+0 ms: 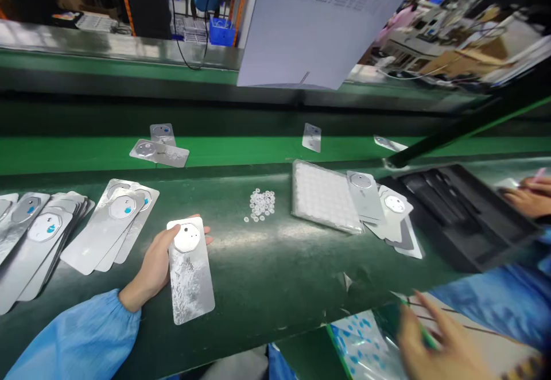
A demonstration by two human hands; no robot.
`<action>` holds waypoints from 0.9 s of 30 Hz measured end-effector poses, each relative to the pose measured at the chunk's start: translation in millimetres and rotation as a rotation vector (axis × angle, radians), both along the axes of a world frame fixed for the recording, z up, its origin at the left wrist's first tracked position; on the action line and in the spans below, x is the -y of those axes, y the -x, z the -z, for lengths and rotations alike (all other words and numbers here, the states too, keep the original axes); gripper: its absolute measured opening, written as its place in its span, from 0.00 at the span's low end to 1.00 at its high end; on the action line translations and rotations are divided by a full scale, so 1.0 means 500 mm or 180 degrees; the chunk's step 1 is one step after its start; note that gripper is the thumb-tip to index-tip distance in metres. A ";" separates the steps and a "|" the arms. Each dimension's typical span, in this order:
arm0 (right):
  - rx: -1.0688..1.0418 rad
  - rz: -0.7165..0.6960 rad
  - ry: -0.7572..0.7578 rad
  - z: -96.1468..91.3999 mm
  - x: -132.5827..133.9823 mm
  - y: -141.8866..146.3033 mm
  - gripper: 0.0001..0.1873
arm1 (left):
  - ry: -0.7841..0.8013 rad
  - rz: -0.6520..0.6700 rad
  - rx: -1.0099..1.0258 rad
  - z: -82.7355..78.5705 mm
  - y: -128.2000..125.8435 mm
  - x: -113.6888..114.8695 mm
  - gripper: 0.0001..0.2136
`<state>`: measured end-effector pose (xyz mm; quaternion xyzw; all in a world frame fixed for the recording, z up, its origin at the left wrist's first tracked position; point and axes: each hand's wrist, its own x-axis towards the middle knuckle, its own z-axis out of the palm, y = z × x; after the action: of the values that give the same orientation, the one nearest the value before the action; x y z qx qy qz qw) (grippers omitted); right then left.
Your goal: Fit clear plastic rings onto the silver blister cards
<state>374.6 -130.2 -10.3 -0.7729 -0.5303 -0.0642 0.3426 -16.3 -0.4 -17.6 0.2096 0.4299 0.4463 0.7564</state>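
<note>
A thin, light, stiff phone back panel (191,271), slippery under its film, lies clamped at one edge in the left grip (150,268) over the green surface (301,271); edges look safest to hold. The right grip (439,345) stands apart beside a green-edged plastic sheet (365,340).

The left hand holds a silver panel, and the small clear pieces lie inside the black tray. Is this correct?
No: the small clear pieces lie on the green bench, as the head view shows. The left hand holds the silver panel.
</note>
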 end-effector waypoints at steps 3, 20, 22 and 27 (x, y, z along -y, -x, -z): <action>-0.0231 -0.1152 -0.0113 0.036 -0.130 0.140 0.15 | -0.0022 -0.0003 -0.0041 -0.004 0.001 0.000 0.30; 0.0185 -0.3860 0.0239 0.073 0.013 0.264 0.13 | -0.0030 -0.0165 0.0131 0.001 -0.001 0.008 0.28; -0.0016 -0.3980 0.0260 0.070 0.020 0.274 0.13 | -0.0055 -0.0150 0.0040 0.000 0.000 0.007 0.28; -0.1189 -0.3644 0.0666 0.054 0.003 0.305 0.13 | -0.0512 -0.0039 -0.0300 0.010 -0.001 0.017 0.33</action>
<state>222.1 -131.7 -37.1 -0.3929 -0.7959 0.3191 0.3321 -15.8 -9.1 -22.5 0.2878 0.4291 0.4736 0.7133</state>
